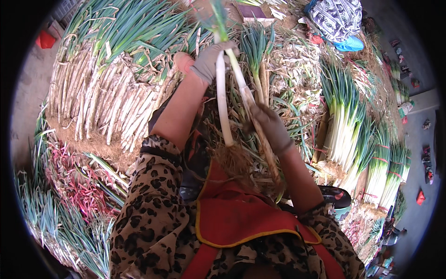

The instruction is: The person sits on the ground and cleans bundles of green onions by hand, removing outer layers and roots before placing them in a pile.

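Observation:
My left hand, in a thin light glove, is closed around the necks of two long green onions just below the leaves. One onion is a clean white stalk with roots hanging at its foot. The other onion is pale above, while a brown dry outer skin covers its lower part. My right hand, gloved too and slightly blurred, grips this second onion along the brown part; its fingertips are partly hidden. Beyond it, a few more onions lie on the ground.
Unpeeled onions lie in a wide row at left. Loose peelings cover the ground at right, beside peeled onions and tied bundles. Red ties are scattered at lower left. Another person in a patterned top is at upper right.

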`<state>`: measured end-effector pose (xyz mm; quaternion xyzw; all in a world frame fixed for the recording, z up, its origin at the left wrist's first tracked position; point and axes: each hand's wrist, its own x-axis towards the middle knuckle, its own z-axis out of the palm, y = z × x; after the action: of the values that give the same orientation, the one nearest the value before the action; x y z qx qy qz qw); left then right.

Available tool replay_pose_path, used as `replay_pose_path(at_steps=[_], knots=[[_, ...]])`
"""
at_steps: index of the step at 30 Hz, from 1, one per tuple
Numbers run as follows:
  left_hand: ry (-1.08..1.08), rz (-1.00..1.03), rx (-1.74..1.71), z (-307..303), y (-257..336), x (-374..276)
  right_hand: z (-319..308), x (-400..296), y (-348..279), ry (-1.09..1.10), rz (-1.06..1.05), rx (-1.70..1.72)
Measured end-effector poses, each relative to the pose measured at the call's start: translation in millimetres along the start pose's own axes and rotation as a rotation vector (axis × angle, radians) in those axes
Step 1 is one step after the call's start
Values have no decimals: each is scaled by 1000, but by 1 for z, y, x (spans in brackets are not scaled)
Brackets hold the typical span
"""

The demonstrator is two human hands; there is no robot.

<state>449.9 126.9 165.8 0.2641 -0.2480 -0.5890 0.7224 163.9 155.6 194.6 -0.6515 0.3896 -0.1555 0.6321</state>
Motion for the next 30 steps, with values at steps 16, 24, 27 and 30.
replay_pose_path(at_steps=[16,24,27,30], knots=[[116,23,97,-1,-1,5,-9,-37,-11,132,-67,244],[357,75,185,-36,16,19,-63,-160,59,62,-444,-683],[403,85,186,-54,22,25,-71,-213,36,85,-428,-699],[396,95,195,-75,23,32,-77,-264,20,188,332,149]])
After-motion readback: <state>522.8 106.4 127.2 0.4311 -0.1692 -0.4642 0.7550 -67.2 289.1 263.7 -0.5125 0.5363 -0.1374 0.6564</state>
